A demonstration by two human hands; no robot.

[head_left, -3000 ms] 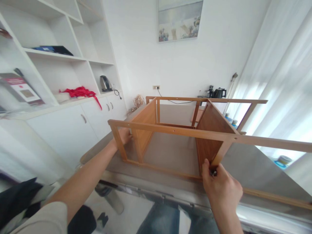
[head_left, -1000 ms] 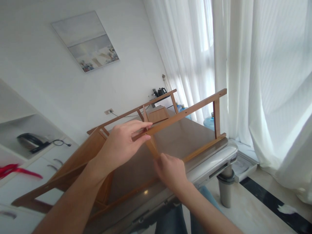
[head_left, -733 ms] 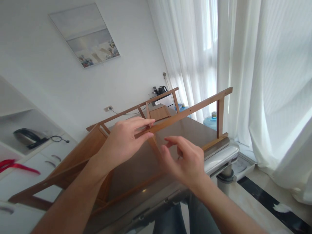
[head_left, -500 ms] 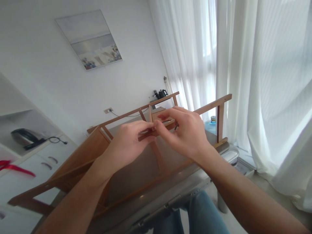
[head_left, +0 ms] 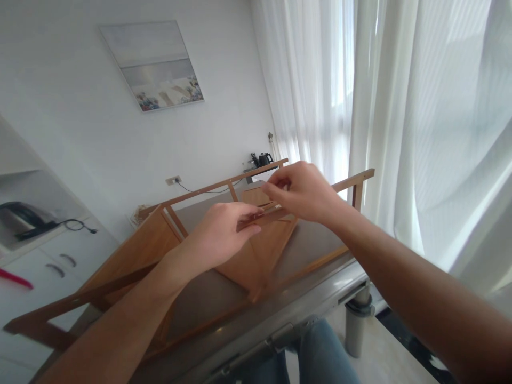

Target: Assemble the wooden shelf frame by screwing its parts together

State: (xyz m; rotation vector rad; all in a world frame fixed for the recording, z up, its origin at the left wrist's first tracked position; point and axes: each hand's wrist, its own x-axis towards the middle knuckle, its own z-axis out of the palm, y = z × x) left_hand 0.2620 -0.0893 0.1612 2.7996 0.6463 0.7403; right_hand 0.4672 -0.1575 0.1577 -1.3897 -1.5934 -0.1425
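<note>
A brown wooden shelf frame with panels lies on its side on a grey table. My left hand pinches the frame's near top rail from the left. My right hand is closed in a pinch over the same rail just to the right, above the middle panel; what its fingertips hold is hidden. The middle panel tilts down toward the table's front edge.
White curtains hang at the right. A framed picture is on the wall. A dark kettle stands at the far end, another kettle on the white cabinet at left. The table's grey leg stands below the front corner.
My head turned right toward the curtains. My right hand left the lower frame, rose and closed over the top rail beside my left hand. The middle panel now shows its broad face, tilted.
</note>
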